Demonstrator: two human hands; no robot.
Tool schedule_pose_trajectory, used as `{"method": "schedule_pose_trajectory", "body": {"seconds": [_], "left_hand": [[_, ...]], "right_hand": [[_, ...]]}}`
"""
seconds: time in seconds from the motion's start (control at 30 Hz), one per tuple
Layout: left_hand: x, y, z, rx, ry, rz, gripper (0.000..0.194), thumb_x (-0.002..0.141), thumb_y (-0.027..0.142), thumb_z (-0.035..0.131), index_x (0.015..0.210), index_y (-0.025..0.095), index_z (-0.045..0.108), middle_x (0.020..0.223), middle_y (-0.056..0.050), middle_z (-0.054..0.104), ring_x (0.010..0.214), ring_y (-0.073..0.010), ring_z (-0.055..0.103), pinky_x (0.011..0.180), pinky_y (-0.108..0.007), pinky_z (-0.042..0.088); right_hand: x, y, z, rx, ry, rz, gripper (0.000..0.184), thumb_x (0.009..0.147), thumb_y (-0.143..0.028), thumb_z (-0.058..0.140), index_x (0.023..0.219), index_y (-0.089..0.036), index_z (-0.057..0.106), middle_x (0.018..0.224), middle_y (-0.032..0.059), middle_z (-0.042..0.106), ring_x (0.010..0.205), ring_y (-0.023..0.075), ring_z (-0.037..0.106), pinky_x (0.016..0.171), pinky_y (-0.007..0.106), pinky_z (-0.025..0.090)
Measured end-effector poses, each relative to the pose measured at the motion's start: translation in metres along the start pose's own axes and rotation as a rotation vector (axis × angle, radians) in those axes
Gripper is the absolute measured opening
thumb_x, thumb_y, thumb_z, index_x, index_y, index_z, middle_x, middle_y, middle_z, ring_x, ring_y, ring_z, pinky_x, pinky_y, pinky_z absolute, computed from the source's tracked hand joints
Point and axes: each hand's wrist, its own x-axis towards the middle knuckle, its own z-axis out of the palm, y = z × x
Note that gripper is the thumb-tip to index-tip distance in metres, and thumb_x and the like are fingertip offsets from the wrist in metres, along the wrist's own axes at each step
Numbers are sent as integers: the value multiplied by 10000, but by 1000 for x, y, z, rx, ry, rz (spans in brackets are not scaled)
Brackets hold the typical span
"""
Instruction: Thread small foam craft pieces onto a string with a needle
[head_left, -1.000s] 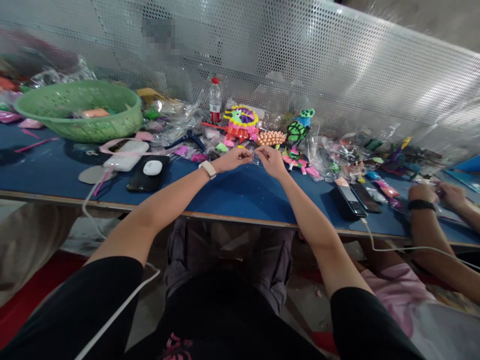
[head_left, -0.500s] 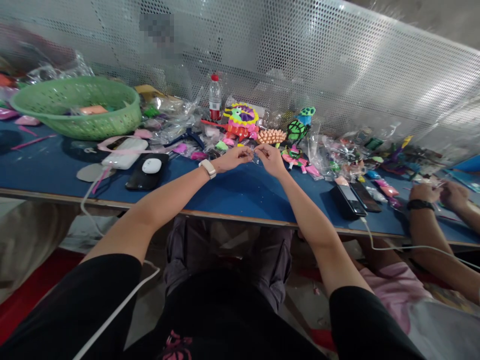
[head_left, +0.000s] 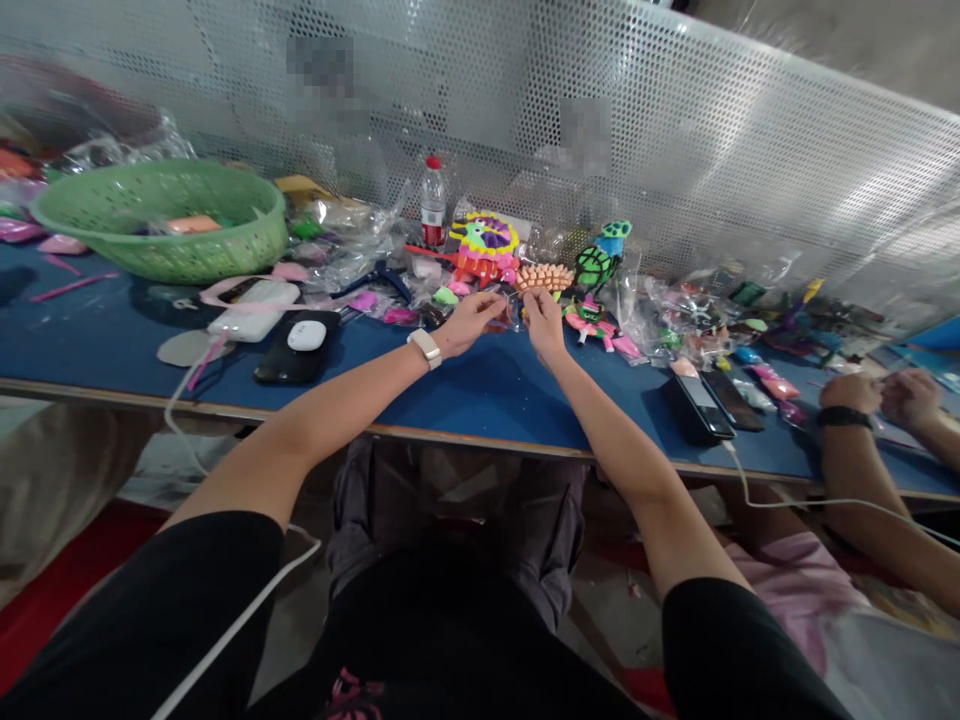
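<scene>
My left hand (head_left: 471, 326), with a pale band on its wrist, is closed in a pinch at the middle of the table. Close beside it on the right, my right hand (head_left: 543, 320) pinches too. Between their fingertips is a small clear plastic bag (head_left: 514, 311); an orange-red patch shows by the left fingers, too small to make out. Just behind the hands lies a spiky peach clay figure (head_left: 544, 278). A yellow, purple and red clay figure (head_left: 486, 245) stands behind to the left. To the right are a green-and-blue clay turtle (head_left: 598, 262) and a pink-and-green clay figure (head_left: 589, 319).
A green plastic basket (head_left: 161, 235) stands at the left, near a white power bank (head_left: 259, 312) and a black phone (head_left: 289, 362) with a white case on it. A red-capped bottle (head_left: 433, 205) stands behind. At right are a black device (head_left: 697, 405) and a co-worker's hands (head_left: 851, 392).
My right hand has turned and dropped slightly, its fingers now pointing more upward. My hands are a little farther apart, and an orange-red patch shows between them.
</scene>
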Motion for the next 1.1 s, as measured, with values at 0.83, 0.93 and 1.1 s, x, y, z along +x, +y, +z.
{"method": "schedule_pose_trajectory", "body": {"seconds": [0.83, 0.93, 1.1], "left_hand": [[-11, 32, 16, -382, 25, -101, 563, 1228, 260, 493, 686, 160, 612, 606, 65, 335, 526, -87, 352, 595, -185, 445], [-12, 34, 18, -389, 26, -82, 576, 1223, 257, 494, 662, 166, 581, 605, 66, 340, 522, -89, 346, 602, -192, 468], [-13, 40, 21, -393, 16, -52, 564, 1187, 330, 607, 648, 172, 556, 598, 73, 344, 519, -87, 348, 616, -198, 510]], "right_hand": [[-21, -40, 6, 509, -317, 158, 355, 931, -580, 818, 841, -260, 692, 595, -58, 352, 682, 210, 544, 775, 398, 577], [-20, -38, 4, 527, -353, 143, 302, 937, -523, 812, 834, -261, 701, 588, -66, 311, 654, 204, 512, 804, 403, 583], [-17, -33, 0, 522, -360, 147, 310, 940, -495, 820, 799, -260, 675, 602, -67, 292, 648, 188, 493, 813, 360, 555]]}}
